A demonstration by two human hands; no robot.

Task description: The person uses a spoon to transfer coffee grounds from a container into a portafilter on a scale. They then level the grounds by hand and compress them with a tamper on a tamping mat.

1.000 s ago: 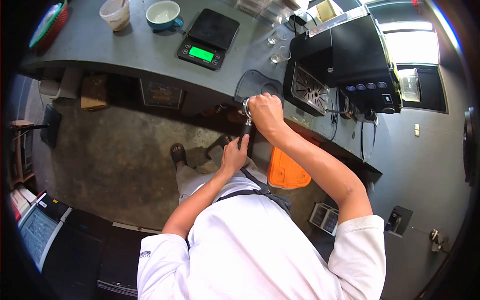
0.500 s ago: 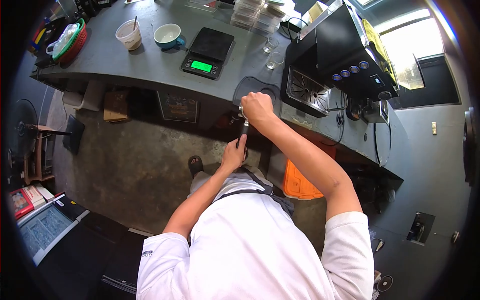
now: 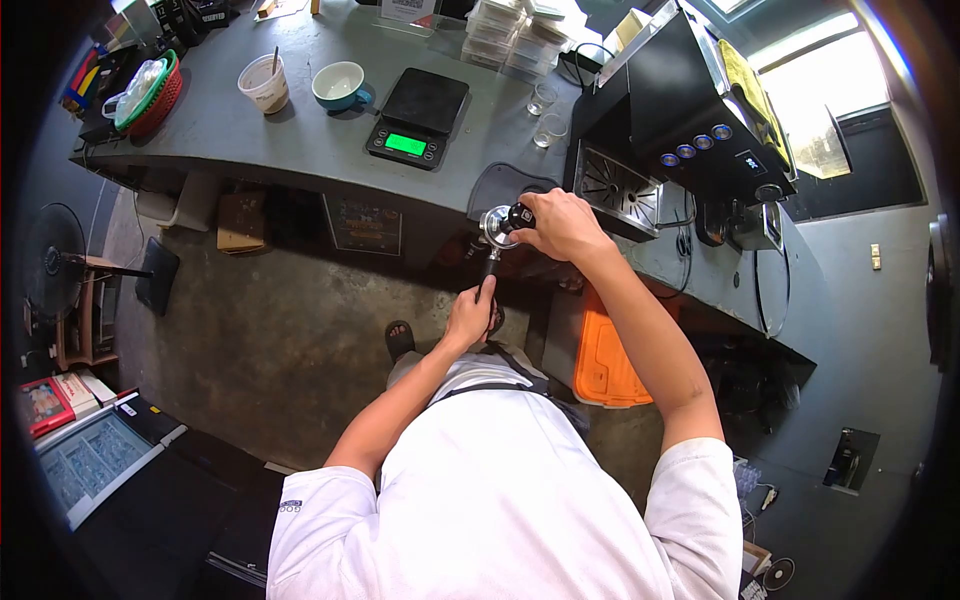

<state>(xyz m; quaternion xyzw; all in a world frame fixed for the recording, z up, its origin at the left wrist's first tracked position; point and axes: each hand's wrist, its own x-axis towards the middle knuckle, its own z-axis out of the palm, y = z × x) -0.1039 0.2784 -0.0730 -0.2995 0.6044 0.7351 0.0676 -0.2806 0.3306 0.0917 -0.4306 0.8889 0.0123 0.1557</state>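
Note:
My left hand (image 3: pixel 469 317) is closed around the black handle of a portafilter (image 3: pixel 491 262). Its metal basket end sits at the front edge of the counter. In my right hand (image 3: pixel 570 228) is a tamper (image 3: pixel 520 215), its black knob gripped by thumb and fingers. The tamper is tilted to the right and overlaps the basket's right side in this view. Just behind them a dark tamping mat (image 3: pixel 500 185) lies on the counter, partly covered by the right hand and tools.
On the counter (image 3: pixel 330 135) stand a lit digital scale (image 3: pixel 418 115), a teal cup (image 3: pixel 340 88), a tub with a spoon (image 3: pixel 266 85) and two small glasses (image 3: pixel 548 131). An espresso machine (image 3: pixel 690 110) is at the right. Below is an orange lid (image 3: pixel 607 360).
My right hand has risen off the portafilter's top and shifted right with the tamper, uncovering the metal basket. My left hand stays on the handle.

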